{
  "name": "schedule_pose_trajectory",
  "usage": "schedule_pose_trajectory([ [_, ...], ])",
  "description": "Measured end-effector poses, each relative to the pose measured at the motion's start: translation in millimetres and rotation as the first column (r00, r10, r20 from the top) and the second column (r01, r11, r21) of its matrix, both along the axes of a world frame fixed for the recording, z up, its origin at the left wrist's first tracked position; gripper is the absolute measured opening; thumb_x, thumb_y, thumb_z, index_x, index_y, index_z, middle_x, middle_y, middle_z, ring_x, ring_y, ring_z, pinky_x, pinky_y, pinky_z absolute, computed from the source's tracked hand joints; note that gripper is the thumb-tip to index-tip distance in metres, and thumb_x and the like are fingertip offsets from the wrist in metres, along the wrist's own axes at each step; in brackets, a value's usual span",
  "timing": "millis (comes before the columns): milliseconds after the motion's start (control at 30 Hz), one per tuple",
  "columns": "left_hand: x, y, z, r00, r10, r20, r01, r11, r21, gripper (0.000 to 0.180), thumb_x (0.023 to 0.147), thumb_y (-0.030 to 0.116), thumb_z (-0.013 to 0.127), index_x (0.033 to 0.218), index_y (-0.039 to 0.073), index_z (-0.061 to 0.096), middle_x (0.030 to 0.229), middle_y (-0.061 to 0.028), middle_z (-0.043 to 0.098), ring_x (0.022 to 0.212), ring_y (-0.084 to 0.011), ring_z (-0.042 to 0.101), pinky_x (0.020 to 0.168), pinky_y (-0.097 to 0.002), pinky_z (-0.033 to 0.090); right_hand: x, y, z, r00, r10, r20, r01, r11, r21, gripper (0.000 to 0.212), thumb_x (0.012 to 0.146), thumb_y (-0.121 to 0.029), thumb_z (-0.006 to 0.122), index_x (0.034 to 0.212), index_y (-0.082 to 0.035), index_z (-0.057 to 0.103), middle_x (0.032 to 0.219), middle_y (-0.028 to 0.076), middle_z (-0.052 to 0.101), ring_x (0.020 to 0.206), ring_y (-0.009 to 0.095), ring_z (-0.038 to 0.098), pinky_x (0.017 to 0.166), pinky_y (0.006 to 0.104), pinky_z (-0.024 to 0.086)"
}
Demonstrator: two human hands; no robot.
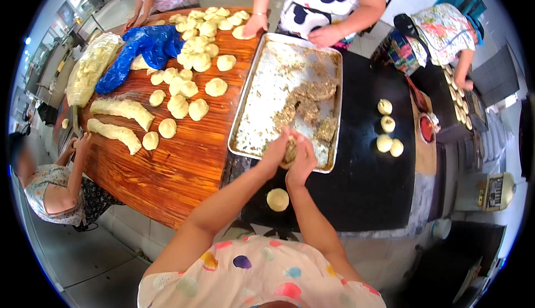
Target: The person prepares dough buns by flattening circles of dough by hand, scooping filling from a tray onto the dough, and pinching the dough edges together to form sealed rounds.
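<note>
My left hand (273,153) and my right hand (302,162) come together over the near edge of a metal baking tray (245,124). Between them they cup a lump of brownish, crumbly filling (290,152); the fingers are curled around it and partly hide it. Just beyond my fingertips, clumps of the same filling (309,102) are heaped on the tray's right half, with crumbs scattered over the rest. A flattened round of pale dough (277,200) lies on the black worktop, close below my hands.
Several dough balls (387,124) sit on the black worktop (356,196). On the wooden table (184,180) are many dough pieces (216,87), two dough strips (114,134), blue plastic (146,49) and wrapped dough (92,68). A red-filled bowl (427,128) stands right. Co-workers surround the tables; one person's hands (326,36) are beyond the tray.
</note>
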State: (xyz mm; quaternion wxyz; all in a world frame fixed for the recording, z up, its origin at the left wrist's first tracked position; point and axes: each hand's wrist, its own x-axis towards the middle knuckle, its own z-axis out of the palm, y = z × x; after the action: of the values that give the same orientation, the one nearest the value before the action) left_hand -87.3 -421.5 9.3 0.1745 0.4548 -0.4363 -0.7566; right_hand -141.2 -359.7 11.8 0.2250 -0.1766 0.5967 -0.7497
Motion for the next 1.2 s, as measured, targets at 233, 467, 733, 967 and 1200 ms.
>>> schedule_pose_trajectory([
  [233, 14, 20, -5, 0.735, 0.35, -0.581, -0.179, 0.926, 0.332, 0.046, 0.103, 0.041, 0.048, 0.132, 0.006, 0.051, 0.122, -0.0072, 0.06, 0.111, -0.0163, 0.057, 0.096, -0.0313, 0.048, 22, -2, 20, 0.909, -0.001, -0.417, 0.025, 0.998, 0.052, 0.02, 0.095, -0.013, 0.06, 0.11, -0.001, 0.066, 0.111, 0.012, 0.066, 0.107, 0.024, 0.06, 0.102, 0.0368, 0.043],
  [467, 22, 30, 5, 0.768, 0.364, -0.526, -0.279, 0.931, 0.237, 0.031, 0.105, 0.028, 0.046, 0.122, 0.005, 0.057, 0.109, -0.0045, 0.063, 0.101, -0.0149, 0.06, 0.086, -0.0288, 0.052, 21, 11, 14, 0.805, 0.101, -0.584, -0.044, 0.993, 0.11, 0.021, 0.094, -0.015, 0.06, 0.11, -0.004, 0.068, 0.118, 0.014, 0.065, 0.12, 0.027, 0.056, 0.114, 0.0402, 0.031],
  [733, 13, 33, 12, 0.897, 0.228, -0.378, -0.195, 0.973, 0.122, 0.056, 0.1, 0.056, 0.044, 0.127, 0.009, 0.055, 0.113, -0.0069, 0.063, 0.104, -0.0162, 0.061, 0.091, -0.0317, 0.049, -7, 25, 35, 0.819, 0.308, -0.484, -0.198, 0.944, 0.266, 0.027, 0.098, -0.022, 0.053, 0.097, 0.0, 0.068, 0.096, 0.014, 0.069, 0.096, 0.032, 0.064, 0.106, 0.0414, 0.039],
  [967, -15, 27, 50, 0.942, 0.056, -0.331, -0.014, 0.991, 0.13, 0.064, 0.098, 0.06, 0.045, 0.133, 0.006, 0.048, 0.115, -0.0084, 0.062, 0.106, -0.0175, 0.061, 0.094, -0.0327, 0.048, -20, 33, 47, 0.916, 0.02, -0.4, 0.014, 0.997, 0.082, 0.028, 0.1, -0.017, 0.051, 0.09, 0.003, 0.068, 0.084, 0.01, 0.067, 0.082, 0.021, 0.063, 0.081, 0.032, 0.049],
  [1200, -35, 69, 72, 0.83, 0.245, -0.502, -0.209, 0.97, 0.126, 0.032, 0.102, 0.028, 0.054, 0.121, 0.004, 0.059, 0.11, -0.0037, 0.063, 0.098, -0.0123, 0.061, 0.087, -0.0275, 0.051, -24, 40, 64, 0.808, -0.172, -0.564, 0.189, 0.982, -0.029, 0.018, 0.096, -0.002, 0.055, 0.109, 0.002, 0.067, 0.104, 0.014, 0.066, 0.102, 0.025, 0.061, 0.095, 0.0346, 0.045],
])
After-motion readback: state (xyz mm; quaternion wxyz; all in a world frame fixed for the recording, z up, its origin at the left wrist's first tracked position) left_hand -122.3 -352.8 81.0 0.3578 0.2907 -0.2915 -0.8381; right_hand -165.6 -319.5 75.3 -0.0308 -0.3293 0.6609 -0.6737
